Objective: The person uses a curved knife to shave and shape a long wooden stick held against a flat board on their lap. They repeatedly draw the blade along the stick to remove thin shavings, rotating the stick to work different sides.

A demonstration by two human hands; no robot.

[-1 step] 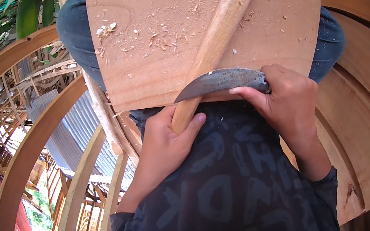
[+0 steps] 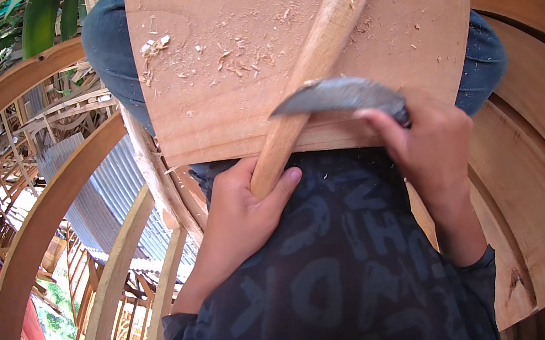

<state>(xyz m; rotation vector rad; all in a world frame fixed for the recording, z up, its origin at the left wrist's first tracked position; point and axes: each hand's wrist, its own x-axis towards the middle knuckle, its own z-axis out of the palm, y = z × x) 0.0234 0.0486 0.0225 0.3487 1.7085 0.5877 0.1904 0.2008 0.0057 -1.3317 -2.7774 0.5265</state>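
My left hand (image 2: 243, 207) is wrapped round the near end of a long wooden stick (image 2: 329, 34), thumb along its side. The stick slants away to the upper right across a broad wooden board (image 2: 206, 120) over my lap. My right hand (image 2: 435, 143) grips a curved knife (image 2: 343, 95) by its handle, which the fingers hide. Slightly blurred, the grey blade points left and lies across the stick just beyond my left hand. I cannot tell whether its edge is cutting into the wood.
Shavings (image 2: 240, 64) and small chips lie scattered on the board. Curved wooden ribs (image 2: 57, 242) rise on the left, with corrugated metal sheets (image 2: 120, 184) and scrap wood beyond them. Curved planks (image 2: 530, 199) stand on the right. My bent knees (image 2: 113, 60) flank the board.
My right hand has moved the knife a little away from me and rightward, farther up the stick. My left hand and the stick are nearly still.
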